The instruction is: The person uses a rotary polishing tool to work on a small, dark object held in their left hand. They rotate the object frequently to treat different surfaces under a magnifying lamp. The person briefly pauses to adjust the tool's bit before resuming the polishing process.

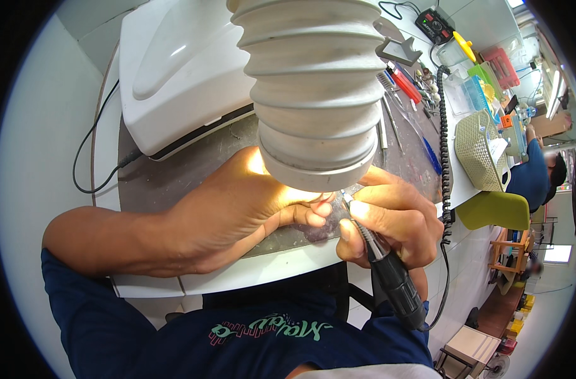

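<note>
My right hand (pixel 401 215) grips a black and silver rotary handpiece (pixel 394 281) like a pen, its tip pointing up and left toward my left fingertips. Curled closed, my left hand (pixel 237 196) is partly covered by a wide white corrugated suction hose (pixel 316 95). Whatever the left fingers may pinch is hidden under the hose mouth. Bright light falls on both hands there. The two hands almost meet over the front part of a worn grey work mat (pixel 180 183).
A white machine housing (pixel 187 69) stands at the back left. Hand tools and a red-handled tool (pixel 405 85) lie to the right, beside a coiled black cord (pixel 444 139). Beyond are a woven basket (pixel 477 151), a control box (pixel 434 26), a green chair (pixel 495 210) and another person (pixel 531 170).
</note>
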Demonstrator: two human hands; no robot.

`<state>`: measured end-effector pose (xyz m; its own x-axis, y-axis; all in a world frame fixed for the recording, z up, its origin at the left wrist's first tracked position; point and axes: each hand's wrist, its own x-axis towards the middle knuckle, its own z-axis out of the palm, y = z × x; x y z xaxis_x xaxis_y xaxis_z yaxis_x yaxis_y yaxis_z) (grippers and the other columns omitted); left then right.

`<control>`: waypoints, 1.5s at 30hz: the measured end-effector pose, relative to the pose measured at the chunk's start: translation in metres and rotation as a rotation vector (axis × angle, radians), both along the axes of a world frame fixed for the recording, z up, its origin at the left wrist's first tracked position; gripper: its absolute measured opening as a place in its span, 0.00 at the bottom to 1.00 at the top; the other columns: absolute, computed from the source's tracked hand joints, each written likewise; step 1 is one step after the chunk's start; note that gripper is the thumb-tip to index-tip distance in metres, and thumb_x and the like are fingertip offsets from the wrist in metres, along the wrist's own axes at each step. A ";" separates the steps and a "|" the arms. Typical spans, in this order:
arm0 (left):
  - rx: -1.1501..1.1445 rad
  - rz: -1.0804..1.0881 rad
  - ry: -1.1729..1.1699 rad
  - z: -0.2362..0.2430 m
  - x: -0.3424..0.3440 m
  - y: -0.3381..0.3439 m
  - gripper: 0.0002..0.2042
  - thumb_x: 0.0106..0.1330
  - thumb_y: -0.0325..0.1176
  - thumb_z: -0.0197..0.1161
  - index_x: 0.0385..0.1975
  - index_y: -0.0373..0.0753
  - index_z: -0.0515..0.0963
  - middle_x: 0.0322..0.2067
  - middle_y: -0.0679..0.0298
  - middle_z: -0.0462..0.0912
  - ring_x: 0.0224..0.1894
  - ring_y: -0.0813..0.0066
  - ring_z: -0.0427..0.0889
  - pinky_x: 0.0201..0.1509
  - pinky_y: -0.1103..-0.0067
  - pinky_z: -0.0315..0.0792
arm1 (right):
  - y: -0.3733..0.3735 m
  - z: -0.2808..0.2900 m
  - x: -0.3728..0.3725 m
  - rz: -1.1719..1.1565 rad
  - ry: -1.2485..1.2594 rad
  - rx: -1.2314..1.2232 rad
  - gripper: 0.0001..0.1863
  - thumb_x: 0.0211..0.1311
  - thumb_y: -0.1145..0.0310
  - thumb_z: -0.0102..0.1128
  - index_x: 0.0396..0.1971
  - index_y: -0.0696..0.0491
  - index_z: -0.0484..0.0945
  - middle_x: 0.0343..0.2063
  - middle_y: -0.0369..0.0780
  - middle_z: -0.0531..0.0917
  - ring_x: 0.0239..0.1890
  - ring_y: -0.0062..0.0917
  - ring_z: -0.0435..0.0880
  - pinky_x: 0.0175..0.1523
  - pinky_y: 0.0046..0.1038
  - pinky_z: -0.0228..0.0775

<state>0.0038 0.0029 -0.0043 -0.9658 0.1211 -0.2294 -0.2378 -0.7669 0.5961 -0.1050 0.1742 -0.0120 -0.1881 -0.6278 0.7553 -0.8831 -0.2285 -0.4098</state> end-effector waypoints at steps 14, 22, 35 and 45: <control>-0.036 -0.035 0.005 -0.004 0.000 -0.003 0.12 0.63 0.30 0.63 0.42 0.33 0.72 0.35 0.65 0.76 0.39 0.81 0.76 0.43 0.82 0.72 | 0.000 0.001 0.000 -0.010 0.020 -0.037 0.11 0.50 0.74 0.70 0.29 0.58 0.75 0.25 0.42 0.80 0.38 0.43 0.86 0.36 0.33 0.83; -0.004 -0.019 -0.022 -0.001 0.000 -0.002 0.13 0.63 0.30 0.63 0.43 0.31 0.71 0.36 0.63 0.76 0.40 0.80 0.76 0.43 0.82 0.74 | 0.001 0.004 -0.001 -0.006 0.048 0.005 0.11 0.51 0.72 0.71 0.28 0.59 0.76 0.25 0.43 0.81 0.38 0.43 0.86 0.38 0.34 0.83; 0.007 -0.045 0.005 -0.001 0.001 -0.004 0.17 0.65 0.37 0.63 0.45 0.31 0.71 0.38 0.62 0.76 0.40 0.79 0.77 0.43 0.82 0.74 | 0.000 0.002 -0.002 0.010 0.040 -0.004 0.13 0.50 0.71 0.71 0.30 0.59 0.76 0.26 0.44 0.80 0.37 0.43 0.86 0.37 0.33 0.83; -0.011 0.015 -0.005 0.004 0.001 0.001 0.13 0.63 0.29 0.63 0.44 0.30 0.73 0.37 0.63 0.79 0.39 0.79 0.79 0.44 0.81 0.76 | 0.000 0.002 -0.003 0.004 0.037 -0.024 0.13 0.50 0.72 0.72 0.29 0.59 0.75 0.26 0.44 0.81 0.37 0.44 0.86 0.38 0.34 0.83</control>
